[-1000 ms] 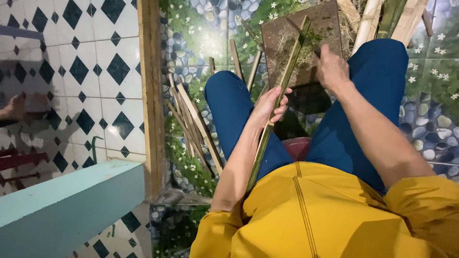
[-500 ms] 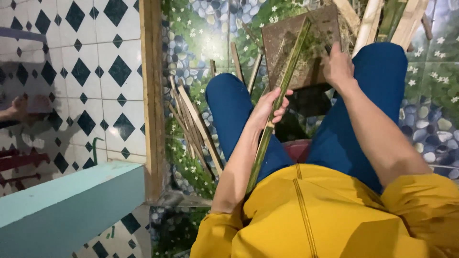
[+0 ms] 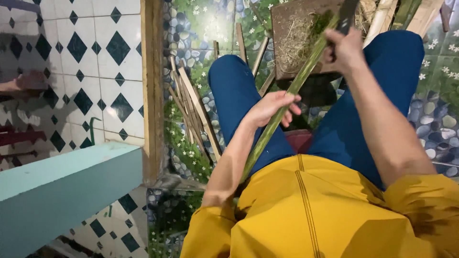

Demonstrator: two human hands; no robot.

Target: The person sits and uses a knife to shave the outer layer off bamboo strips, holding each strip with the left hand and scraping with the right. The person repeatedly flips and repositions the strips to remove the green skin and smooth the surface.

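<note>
Head view looks down on a seated person in a yellow shirt (image 3: 306, 210) and blue trousers (image 3: 234, 95), whose left hand (image 3: 271, 109) has its fingers curled round the middle of a long green bamboo strip (image 3: 287, 98) that slants from the lap up to a brown wooden board (image 3: 296, 28) littered with dry shavings (image 3: 296, 45). Right hand (image 3: 345, 48) is closed in a fist on the handle of a dark-bladed knife (image 3: 347, 14), set against the strip's upper end over that board. Split pale bamboo slats (image 3: 193, 110) lie on the pebble-patterned floor (image 3: 196, 28) beside the left leg.
</note>
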